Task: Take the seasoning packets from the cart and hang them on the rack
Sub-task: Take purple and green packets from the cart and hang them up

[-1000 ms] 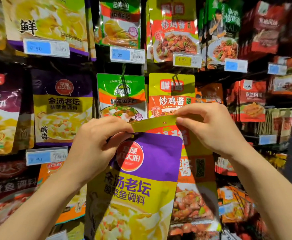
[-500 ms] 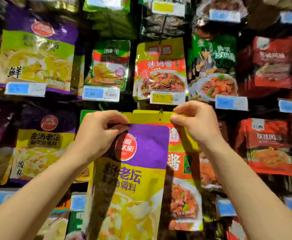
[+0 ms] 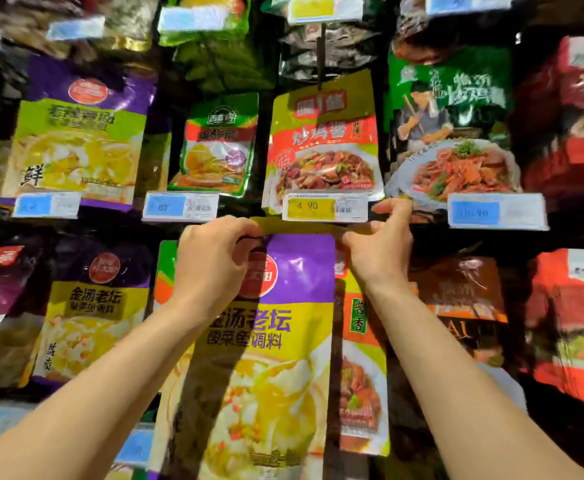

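Note:
I hold two seasoning packets up against the rack. In front hangs a purple and yellow packet [image 3: 276, 341]; behind it is a yellow and orange packet [image 3: 359, 375], whose olive top strip [image 3: 301, 226] spans between my hands. My left hand [image 3: 214, 265] pinches the strip's left end and the purple packet's top. At the strip's right end my right hand [image 3: 380, 247] pinches it, the index finger stretched toward the yellow price tag [image 3: 325, 207]. The strip sits just under that tag. The hook is hidden.
Hanging packets fill the rack: purple-yellow ones [image 3: 76, 140] at the left, a green one [image 3: 217, 147], a yellow chicken-sauce one [image 3: 325, 140], dark green [image 3: 453, 133] and red ones [image 3: 570, 323] at the right. Blue price tags [image 3: 494, 213] jut out along the rows.
Both hands have lifted the two packets upward along the rack, from the lower row to just below the yellow price tag. The view has tilted up with them.

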### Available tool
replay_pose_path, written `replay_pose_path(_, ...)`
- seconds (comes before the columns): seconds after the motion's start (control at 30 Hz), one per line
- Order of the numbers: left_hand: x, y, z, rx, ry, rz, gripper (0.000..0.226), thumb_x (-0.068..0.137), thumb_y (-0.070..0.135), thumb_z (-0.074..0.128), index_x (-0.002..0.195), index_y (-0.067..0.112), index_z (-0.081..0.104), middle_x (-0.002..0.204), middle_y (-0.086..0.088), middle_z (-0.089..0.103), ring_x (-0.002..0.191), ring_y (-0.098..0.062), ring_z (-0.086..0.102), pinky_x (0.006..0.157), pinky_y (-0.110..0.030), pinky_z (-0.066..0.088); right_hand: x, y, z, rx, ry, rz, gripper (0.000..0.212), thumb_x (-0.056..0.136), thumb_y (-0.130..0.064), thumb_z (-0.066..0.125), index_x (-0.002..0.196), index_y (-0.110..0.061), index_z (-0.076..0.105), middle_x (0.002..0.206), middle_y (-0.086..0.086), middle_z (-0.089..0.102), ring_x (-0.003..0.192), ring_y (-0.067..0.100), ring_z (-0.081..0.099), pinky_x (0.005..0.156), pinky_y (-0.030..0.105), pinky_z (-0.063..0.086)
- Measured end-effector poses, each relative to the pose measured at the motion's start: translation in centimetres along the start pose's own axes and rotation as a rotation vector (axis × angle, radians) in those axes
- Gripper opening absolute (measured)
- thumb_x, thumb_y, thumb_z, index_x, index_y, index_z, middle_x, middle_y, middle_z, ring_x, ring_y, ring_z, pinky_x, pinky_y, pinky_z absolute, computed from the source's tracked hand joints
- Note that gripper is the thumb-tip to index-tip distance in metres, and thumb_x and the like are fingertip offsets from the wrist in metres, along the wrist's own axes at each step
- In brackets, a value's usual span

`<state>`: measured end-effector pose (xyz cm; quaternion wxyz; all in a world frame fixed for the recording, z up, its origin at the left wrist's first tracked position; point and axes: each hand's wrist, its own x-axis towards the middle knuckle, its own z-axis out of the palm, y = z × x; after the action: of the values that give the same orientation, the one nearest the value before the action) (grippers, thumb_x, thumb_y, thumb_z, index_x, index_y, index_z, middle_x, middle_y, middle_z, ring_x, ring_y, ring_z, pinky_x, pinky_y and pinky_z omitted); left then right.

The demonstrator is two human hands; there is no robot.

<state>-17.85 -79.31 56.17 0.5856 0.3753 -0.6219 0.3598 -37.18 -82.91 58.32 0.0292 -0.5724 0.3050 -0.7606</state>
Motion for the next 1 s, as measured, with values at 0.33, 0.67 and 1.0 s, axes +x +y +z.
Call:
replay_pose_path(0.33,-0.4,-1.8,2.4,-0.088,0.116,0.018,0.015,0.08,0.01,0.06,0.09,0.011,0.071,0.09,-0.003,0.072,0.081,-0.025,0.067,0.071,-0.053,0.051,1.4,0.5,0.2,0.0,-0.076,-0.105,0.056,0.069,0.002,0.069,0.106,-0.022,0.036,0.078,-0.002,0.065,0.072,0.013,0.064,0.066,0.028,0.052)
replay_pose_path(0.67,-0.8,-3.3,4.9,-0.19,-0.028,-0.084,0.015,0.078,0.018,0.06,0.088,0.018,0.071,0.086,0.003,0.072,0.081,-0.025,0.067,0.076,-0.05,0.05,2.7,2.9,0.7,-0.073,-0.198,-0.018,0.061,0.07,-0.006,0.079,0.108,-0.03,0.037,0.079,0.002,0.067,0.081,0.015,0.065,0.08,0.038,0.053)
replay_pose_path(1.0,-2.5,-4.7,3.5,-0.092,0.003,0.059,0.01,0.079,0.015,0.062,0.086,0.015,0.07,0.079,0.001,0.07,0.072,-0.025,0.065,0.066,-0.047,0.05,0.8,4.8,0.9,-0.285,-0.08,-0.241,0.064,0.076,-0.014,0.075,0.124,-0.023,0.034,0.093,0.0,0.06,0.086,0.018,0.057,0.073,0.031,0.042)
